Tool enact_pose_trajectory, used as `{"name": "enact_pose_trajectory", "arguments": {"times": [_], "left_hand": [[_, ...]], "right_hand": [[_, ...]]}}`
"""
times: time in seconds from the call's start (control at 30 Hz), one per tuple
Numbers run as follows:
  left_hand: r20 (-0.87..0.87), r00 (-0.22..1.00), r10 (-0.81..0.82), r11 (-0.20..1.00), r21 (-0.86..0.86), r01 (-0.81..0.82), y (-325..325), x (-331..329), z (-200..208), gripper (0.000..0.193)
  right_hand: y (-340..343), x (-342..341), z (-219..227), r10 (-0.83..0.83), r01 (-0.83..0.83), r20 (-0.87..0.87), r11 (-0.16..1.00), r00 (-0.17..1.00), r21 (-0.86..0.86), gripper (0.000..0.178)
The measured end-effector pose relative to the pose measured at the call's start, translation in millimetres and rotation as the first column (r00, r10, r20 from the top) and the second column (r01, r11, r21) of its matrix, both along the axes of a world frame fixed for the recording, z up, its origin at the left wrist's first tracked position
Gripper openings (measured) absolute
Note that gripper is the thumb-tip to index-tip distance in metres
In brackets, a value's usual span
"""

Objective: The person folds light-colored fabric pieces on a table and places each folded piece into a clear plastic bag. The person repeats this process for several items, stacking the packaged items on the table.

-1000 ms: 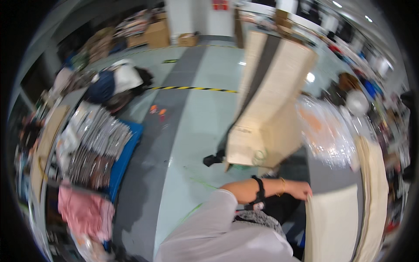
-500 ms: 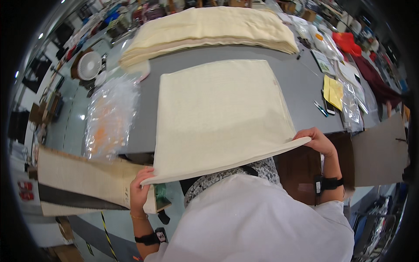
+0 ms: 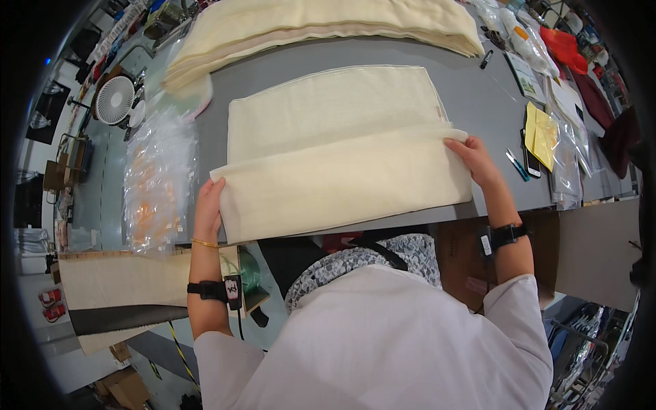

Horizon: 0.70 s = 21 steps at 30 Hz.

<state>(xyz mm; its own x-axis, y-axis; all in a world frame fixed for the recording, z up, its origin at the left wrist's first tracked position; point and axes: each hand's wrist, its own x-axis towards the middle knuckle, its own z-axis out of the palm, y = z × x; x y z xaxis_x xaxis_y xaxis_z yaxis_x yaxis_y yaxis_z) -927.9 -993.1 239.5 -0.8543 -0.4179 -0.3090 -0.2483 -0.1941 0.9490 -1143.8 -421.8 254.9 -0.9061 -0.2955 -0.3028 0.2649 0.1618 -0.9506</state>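
A cream cloth [image 3: 342,174] lies on the grey table [image 3: 273,82], its near part folded over toward the far side. My left hand [image 3: 209,205] pinches the left corner of the folded edge. At the right corner of that same edge, my right hand [image 3: 473,157] grips the cloth between thumb and fingers. The far part of the cloth rests flat beyond the raised edge, and the fold lies along the table's near edge. What is under the folded layer is hidden.
Behind the cloth lies a thick stack of cream cloths [image 3: 328,24]. Clear plastic bags [image 3: 158,181] sit at the left. On the right are blue snips [image 3: 517,165], a phone [image 3: 532,164], a yellow packet [image 3: 540,135] and a black marker [image 3: 486,59]. Open cardboard boxes [image 3: 465,266] stand below the table edge.
Both hands have carried the cloth's near edge up and away from me, folding it over the far part. The view has shifted slightly.
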Motion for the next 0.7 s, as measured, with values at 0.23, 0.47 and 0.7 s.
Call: {"name": "enact_pose_trajectory", "arguments": {"times": [0.23, 0.47, 0.7], "left_hand": [[0.031, 0.999, -0.005, 0.998, -0.057, 0.006, -4.9, -12.9, 0.4, 0.032], [0.095, 0.995, -0.013, 0.982, -0.188, 0.031, -5.9, -40.2, -11.3, 0.034], [0.115, 0.945, -0.306, 0.888, -0.323, 0.327, 32.9, 52.6, 27.7, 0.084]], "right_hand": [[-1.8, -4.7, -2.4, -0.085, 0.111, -0.18, 0.984, 0.98, 0.141, 0.03], [-29.0, -19.7, 0.7, -0.043, 0.125, -0.21, 0.91, 0.977, 0.394, 0.04], [23.7, 73.1, 12.0, -0.023, 0.041, -0.142, 0.992, 0.99, 0.123, 0.062]]}}
